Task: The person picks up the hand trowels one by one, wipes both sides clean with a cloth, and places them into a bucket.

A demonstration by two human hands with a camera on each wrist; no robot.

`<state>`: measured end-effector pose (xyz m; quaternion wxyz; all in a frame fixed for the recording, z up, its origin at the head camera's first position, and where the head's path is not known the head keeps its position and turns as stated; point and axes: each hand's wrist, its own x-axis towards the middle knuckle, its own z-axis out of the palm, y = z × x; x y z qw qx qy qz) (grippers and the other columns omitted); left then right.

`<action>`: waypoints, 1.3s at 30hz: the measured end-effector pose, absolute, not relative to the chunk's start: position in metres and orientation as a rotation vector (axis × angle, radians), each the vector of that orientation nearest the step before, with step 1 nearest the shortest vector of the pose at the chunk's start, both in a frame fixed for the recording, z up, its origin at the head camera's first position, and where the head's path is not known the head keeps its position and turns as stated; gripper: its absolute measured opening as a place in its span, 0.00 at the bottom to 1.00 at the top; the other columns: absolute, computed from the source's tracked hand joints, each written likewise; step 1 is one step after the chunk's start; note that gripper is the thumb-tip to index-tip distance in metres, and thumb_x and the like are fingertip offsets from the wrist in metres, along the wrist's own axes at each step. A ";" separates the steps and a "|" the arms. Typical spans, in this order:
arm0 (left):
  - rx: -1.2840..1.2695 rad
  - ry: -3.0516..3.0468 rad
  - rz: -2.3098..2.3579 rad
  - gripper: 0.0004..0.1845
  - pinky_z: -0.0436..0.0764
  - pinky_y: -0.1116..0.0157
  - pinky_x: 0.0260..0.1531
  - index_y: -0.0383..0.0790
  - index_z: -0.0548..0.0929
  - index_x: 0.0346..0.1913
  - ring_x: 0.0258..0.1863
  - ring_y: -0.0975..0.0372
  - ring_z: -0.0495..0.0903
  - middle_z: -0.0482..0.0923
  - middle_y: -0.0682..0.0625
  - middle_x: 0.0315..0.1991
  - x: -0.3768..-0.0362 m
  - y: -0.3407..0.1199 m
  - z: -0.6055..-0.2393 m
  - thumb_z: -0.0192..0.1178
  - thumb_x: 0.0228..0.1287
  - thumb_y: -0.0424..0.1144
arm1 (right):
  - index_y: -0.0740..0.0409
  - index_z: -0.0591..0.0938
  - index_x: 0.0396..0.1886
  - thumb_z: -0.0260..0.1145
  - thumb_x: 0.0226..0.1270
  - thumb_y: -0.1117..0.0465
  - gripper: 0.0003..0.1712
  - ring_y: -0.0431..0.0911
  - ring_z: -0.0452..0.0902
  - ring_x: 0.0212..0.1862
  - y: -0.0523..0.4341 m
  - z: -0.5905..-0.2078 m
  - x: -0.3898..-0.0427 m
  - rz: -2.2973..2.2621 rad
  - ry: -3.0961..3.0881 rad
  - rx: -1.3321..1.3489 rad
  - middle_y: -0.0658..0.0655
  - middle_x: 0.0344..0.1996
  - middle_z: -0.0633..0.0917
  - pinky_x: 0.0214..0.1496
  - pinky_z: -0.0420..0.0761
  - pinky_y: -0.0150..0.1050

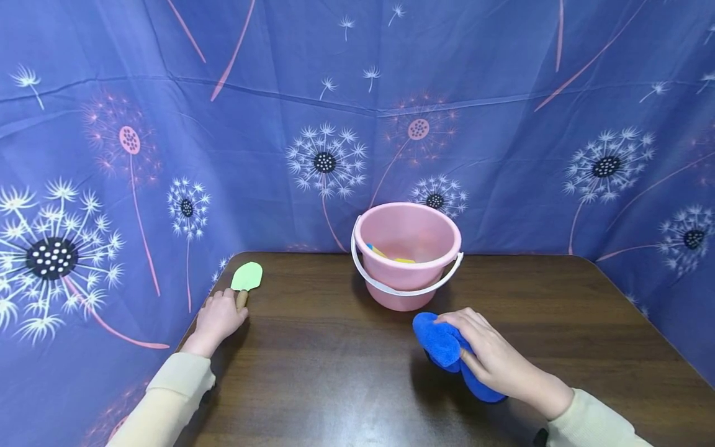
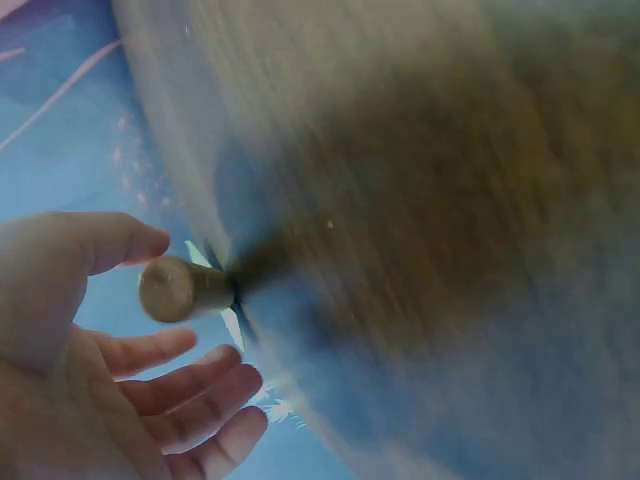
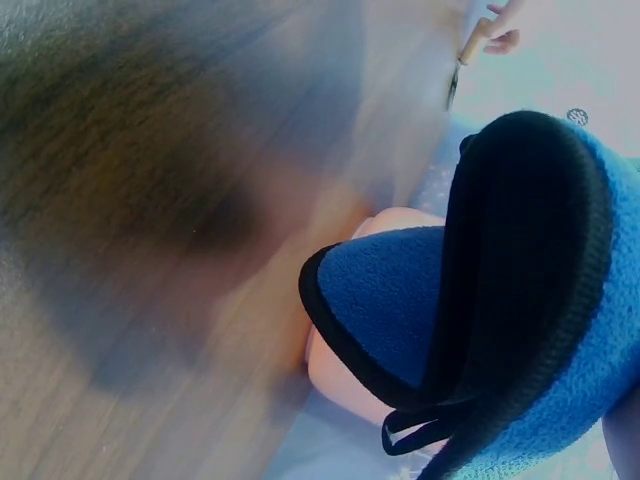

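Note:
At the left edge of the wooden table, a small shovel [image 1: 247, 277] shows a light green blade and a short wooden handle [image 2: 180, 288]. My left hand [image 1: 219, 315] is beside that handle, thumb on one side and parted fingers on the other, with a gap showing between fingers and handle in the left wrist view. My right hand [image 1: 491, 351] grips a fuzzy blue cloth [image 1: 438, 341] above the table at front right. The right wrist view shows the cloth [image 3: 385, 290] folded over, with black edging and a small black loop.
A pink bucket [image 1: 399, 301] with a white handle stands behind the blue cloth, near the table's back edge. Inside are yellow items [image 1: 403, 261] and a bit of blue. A blue dandelion-print curtain [image 1: 268, 205] encloses the dark wooden table [image 1: 313, 347] at back and sides.

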<state>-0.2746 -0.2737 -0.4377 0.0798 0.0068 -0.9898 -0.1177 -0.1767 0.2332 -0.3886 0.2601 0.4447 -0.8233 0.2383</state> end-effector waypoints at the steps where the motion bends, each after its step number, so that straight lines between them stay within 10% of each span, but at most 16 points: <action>1: 0.032 -2.989 -0.359 0.28 0.73 0.40 0.37 0.20 0.70 0.50 0.43 0.35 0.73 0.72 0.28 0.41 -0.276 -0.275 -0.438 0.59 0.56 0.44 | 0.61 0.72 0.58 0.51 0.48 0.71 0.31 0.42 0.69 0.53 0.233 -0.388 -0.177 0.648 -2.240 1.202 0.52 0.52 0.77 0.62 0.56 0.25; 15: 0.264 -3.160 -0.556 0.18 0.73 0.45 0.29 0.29 0.73 0.36 0.41 0.37 0.76 0.74 0.31 0.44 -0.303 -0.278 -0.439 0.46 0.62 0.44 | 0.58 0.70 0.60 0.56 0.50 0.74 0.32 0.41 0.68 0.54 0.232 -0.386 -0.174 0.632 -2.345 1.164 0.51 0.53 0.76 0.59 0.62 0.28; 39: 0.259 -3.182 -0.463 0.20 0.75 0.43 0.37 0.30 0.79 0.48 0.47 0.33 0.74 0.73 0.27 0.51 -0.323 -0.276 -0.432 0.48 0.62 0.41 | 0.59 0.70 0.59 0.58 0.45 0.77 0.36 0.41 0.68 0.54 0.233 -0.388 -0.177 0.634 -2.351 1.144 0.51 0.53 0.76 0.59 0.61 0.27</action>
